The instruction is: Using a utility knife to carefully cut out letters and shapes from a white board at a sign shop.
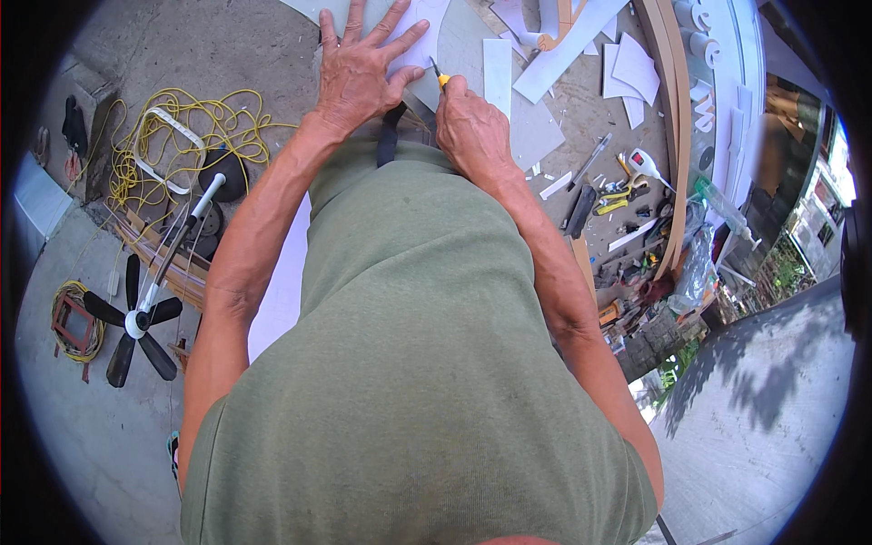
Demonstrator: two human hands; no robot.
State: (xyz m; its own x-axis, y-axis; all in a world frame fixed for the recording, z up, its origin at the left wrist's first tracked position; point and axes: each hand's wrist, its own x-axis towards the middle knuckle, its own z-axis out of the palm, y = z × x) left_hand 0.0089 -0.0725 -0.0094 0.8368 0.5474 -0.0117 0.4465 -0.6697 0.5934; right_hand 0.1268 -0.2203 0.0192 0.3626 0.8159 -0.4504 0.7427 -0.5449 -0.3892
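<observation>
My left hand (356, 74) lies with fingers spread on a white sheet (416, 20) at the top of the view. My right hand (469, 123) grips a yellow utility knife (443, 79), its blade pointing up at the sheet beside my left thumb. Beneath the sheet is a larger pale grey board (461, 38). A dark strap (389, 143) shows between my forearms. White cut strips (497, 74) and offcuts (630, 71) lie to the right of the knife.
Pliers and small tools (610, 202), a glue gun (643, 163), long curved brown strips (674, 109) and white cut shapes (704, 50) crowd the right. At left are tangled yellow cord (163, 118), a black-bladed fan (136, 322) and a coiled cable (71, 327).
</observation>
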